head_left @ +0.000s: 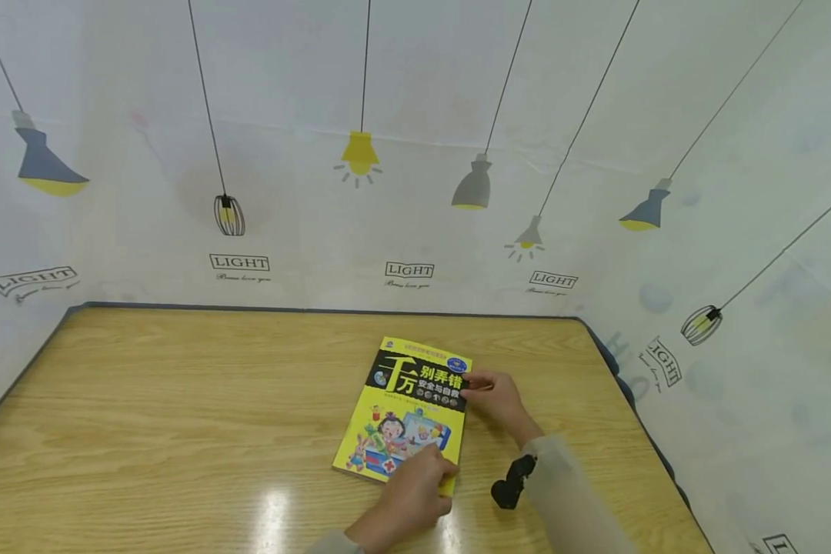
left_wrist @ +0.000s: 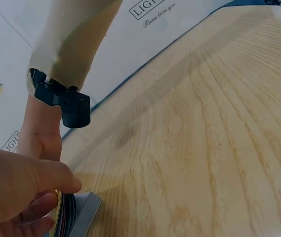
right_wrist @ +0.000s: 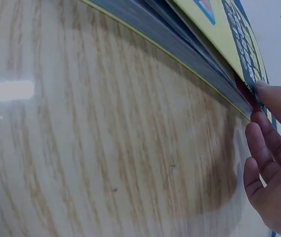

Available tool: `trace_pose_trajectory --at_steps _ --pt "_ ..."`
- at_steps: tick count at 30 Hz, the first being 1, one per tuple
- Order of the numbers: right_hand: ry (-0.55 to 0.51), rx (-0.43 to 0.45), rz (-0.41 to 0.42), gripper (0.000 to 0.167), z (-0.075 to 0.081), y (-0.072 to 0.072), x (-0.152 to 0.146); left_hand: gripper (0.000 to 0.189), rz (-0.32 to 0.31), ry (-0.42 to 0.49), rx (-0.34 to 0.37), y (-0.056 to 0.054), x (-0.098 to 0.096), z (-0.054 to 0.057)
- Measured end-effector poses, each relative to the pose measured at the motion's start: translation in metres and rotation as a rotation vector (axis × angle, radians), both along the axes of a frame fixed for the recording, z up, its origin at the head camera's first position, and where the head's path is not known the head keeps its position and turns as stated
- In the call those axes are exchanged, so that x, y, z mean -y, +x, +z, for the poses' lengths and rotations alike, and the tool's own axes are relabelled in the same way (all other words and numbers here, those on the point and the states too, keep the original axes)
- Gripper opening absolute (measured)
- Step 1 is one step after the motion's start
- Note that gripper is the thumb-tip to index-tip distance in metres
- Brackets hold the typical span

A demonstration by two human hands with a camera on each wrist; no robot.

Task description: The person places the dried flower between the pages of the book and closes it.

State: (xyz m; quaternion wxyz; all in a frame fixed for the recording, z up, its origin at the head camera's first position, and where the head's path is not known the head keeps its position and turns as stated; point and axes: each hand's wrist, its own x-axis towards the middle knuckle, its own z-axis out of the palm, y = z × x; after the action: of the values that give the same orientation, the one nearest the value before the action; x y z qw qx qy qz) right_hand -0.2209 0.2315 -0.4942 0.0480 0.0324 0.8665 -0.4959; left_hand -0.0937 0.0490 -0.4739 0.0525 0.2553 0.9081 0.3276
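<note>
A yellow and black paperback book [head_left: 360, 419] with cartoon pictures lies face up on the wooden table, slightly slanted. My left hand [head_left: 415, 492] is at its lower right corner, covering part of the cover. In the left wrist view that hand's thumb and curled fingers [left_wrist: 36, 217] hold the edge, where the page block [left_wrist: 68, 217] is slightly parted. My right hand [head_left: 498, 400] pinches the right edge near the black title band. The right wrist view has the thumb [right_wrist: 278, 98] on the cover and a fingertip against the page edges, with the upper leaves a little raised.
The table [head_left: 180, 415] has a dark edging and meets a pale wall cloth [head_left: 305, 200] printed with lamps at the back and sides. A black wrist camera [head_left: 512, 483] is strapped at the right sleeve [head_left: 571, 492].
</note>
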Motion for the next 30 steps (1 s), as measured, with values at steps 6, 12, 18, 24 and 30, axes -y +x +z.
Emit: trace_pose_trajectory --at_steps 6,12,18,24,30 --pt "0.004 0.002 -0.011 0.03 -0.004 0.003 0.004 0.041 0.006 0.025 0.001 -0.001 0.006 -0.009" --pt "0.009 -0.017 -0.011 0.029 -0.007 0.004 0.004 0.048 0.015 0.031 -0.025 -0.007 0.02 -0.013" --pt "-0.002 -0.023 -0.003 0.03 -0.01 0.005 0.003 0.048 -0.007 0.032 0.033 -0.013 0.033 -0.014" --pt "-0.028 -0.026 -0.002 0.03 -0.01 0.007 0.003 0.045 -0.022 0.054 0.096 -0.018 0.048 -0.014" --pt "-0.038 -0.013 -0.006 0.031 -0.009 0.009 0.002 0.04 0.03 0.061 0.122 -0.022 0.078 -0.015"
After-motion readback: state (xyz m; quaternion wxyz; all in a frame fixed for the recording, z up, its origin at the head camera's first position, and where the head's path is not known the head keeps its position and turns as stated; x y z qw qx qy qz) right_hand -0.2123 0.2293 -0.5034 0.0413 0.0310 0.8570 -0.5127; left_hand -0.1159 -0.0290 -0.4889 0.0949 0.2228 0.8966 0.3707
